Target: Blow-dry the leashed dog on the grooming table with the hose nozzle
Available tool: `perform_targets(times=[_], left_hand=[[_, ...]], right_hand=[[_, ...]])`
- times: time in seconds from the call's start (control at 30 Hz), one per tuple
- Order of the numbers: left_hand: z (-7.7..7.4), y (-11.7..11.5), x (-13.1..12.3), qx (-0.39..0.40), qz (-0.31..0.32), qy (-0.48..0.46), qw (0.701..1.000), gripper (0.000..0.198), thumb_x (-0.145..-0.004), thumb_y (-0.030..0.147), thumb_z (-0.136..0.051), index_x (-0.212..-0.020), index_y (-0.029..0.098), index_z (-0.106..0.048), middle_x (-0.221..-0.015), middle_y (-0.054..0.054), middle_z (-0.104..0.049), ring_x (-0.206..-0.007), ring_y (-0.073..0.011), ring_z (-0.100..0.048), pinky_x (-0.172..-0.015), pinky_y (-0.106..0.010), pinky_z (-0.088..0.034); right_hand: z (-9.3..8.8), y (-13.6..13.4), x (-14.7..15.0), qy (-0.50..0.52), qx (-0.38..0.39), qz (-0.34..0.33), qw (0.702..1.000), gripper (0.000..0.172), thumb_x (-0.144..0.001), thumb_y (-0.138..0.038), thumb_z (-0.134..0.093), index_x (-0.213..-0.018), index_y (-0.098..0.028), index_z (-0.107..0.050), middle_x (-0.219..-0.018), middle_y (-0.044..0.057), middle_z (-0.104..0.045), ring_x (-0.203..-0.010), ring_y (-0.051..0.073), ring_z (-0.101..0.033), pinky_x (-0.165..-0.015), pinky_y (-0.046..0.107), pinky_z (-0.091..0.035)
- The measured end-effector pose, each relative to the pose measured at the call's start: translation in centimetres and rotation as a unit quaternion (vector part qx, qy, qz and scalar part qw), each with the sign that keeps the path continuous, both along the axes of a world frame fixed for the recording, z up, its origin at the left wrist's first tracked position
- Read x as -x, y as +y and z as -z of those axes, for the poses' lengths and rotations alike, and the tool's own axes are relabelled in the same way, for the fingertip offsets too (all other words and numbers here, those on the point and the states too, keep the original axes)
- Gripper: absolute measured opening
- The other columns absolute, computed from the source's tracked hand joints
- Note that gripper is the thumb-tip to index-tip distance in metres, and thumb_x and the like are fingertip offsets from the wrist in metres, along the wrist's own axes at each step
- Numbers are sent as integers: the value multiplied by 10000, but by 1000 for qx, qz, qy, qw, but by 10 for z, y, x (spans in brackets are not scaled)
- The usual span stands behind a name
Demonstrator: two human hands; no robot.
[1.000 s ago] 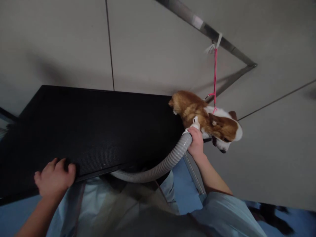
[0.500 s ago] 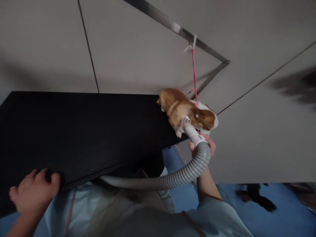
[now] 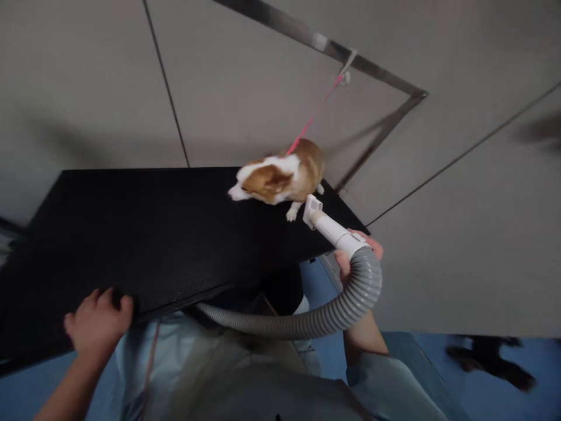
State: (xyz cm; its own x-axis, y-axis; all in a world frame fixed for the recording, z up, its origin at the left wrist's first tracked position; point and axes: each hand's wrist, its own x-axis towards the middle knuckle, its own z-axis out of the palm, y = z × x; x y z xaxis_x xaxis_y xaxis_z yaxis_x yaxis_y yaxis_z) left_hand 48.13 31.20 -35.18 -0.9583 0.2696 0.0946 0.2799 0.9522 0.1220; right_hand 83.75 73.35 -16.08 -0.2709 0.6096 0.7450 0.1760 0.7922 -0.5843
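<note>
Nozzle of tubular white plastic (image 3: pixel 336 231), probably light and stiff, grips best at its four-o'clock end, where the right hand (image 3: pixel 372 242) clamps its fingers.

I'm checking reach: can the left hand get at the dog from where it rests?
Probably not without stretching: the left hand rests on the near edge of the black table, toward its left end, while the dog is across it, toward the right end.
</note>
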Motion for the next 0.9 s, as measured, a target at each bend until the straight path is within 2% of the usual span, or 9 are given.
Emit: perform_targets(times=[0.07,0.13,0.23,0.33,0.5,0.6,0.7,0.83,0.9], left_hand=[[-12,7,-5,10,-2,4,1000,675,-1030,436,-281,-1392,-4,-643,-1531,-311,-555,-1408,-417,-540,-1177,-617,-382],[-18,12,-8,8,-1,4,1000,658,-1027,418,-314,-1398,-15,-643,-1532,-313,-555,-1406,-413,-544,-1191,-603,-373],[-19,15,-10,-5,-9,7,1000,624,-993,373,-388,-1411,-10,-648,-1540,-316,-547,-1421,-413,-529,-1213,-609,-346],[-16,17,-9,-19,-26,3,999,598,-966,331,-420,-1424,27,-657,-1553,-296,-549,-1448,-395,-509,-1233,-613,-319],[-13,18,-8,-28,-37,1,999,591,-1000,339,-386,-1433,42,-657,-1573,-271,-547,-1467,-376,-502,-1255,-602,-298],[-10,17,-7,-34,-38,-2,999,608,-1016,352,-352,-1433,30,-656,-1578,-271,-541,-1473,-378,-498,-1261,-602,-297],[-7,16,-6,-36,-35,-1,999,615,-1013,362,-350,-1419,23,-664,-1569,-281,-542,-1462,-389,-506,-1256,-609,-305],[-6,16,-5,-36,-34,1,999,610,-1005,373,-366,-1408,28,-666,-1563,-288,-543,-1457,-390,-510,-1252,-613,-309],[-5,16,-5,-34,-36,0,999,613,-1010,378,-360,-1412,25,-661,-1566,-285,-543,-1460,-386,-507,-1254,-612,-307]], right_hand=[[8,-1,28,10,7,-90,996,514,-898,-355,-683,-1346,-300,-437,-1355,148,-664,-1270,325,-697,-1070,600,-583],[16,-6,62,34,17,-139,990,520,-921,-348,-639,-1379,-287,-400,-1402,183,-649,-1300,327,-686,-1060,589,-587],[19,-18,116,52,36,-175,982,534,-929,-344,-630,-1401,-269,-391,-1423,198,-639,-1309,323,-680,-1069,573,-584],[13,-26,167,70,52,-194,977,557,-928,-348,-657,-1411,-246,-399,-1449,194,-619,-1329,315,-661,-1116,580,-558],[6,-7,227,136,68,-225,962,562,-885,-382,-728,-1335,-216,-435,-1381,193,-650,-1266,312,-682,-1147,572,-537],[8,16,236,185,60,-166,967,589,-865,-409,-762,-1319,-205,-447,-1401,196,-615,-1271,318,-666,-1162,582,-520],[10,34,227,179,57,-141,972,548,-905,-439,-730,-1321,-206,-460,-1371,161,-632,-1253,309,-675,-1156,598,-527],[3,40,215,173,51,-103,978,528,-950,-439,-721,-1357,-193,-492,-1362,152,-638,-1239,288,-675,-1151,548,-545],[-4,37,215,168,53,-119,977,499,-970,-445,-705,-1350,-182,-517,-1356,153,-650,-1229,275,-678,-1162,519,-540]])
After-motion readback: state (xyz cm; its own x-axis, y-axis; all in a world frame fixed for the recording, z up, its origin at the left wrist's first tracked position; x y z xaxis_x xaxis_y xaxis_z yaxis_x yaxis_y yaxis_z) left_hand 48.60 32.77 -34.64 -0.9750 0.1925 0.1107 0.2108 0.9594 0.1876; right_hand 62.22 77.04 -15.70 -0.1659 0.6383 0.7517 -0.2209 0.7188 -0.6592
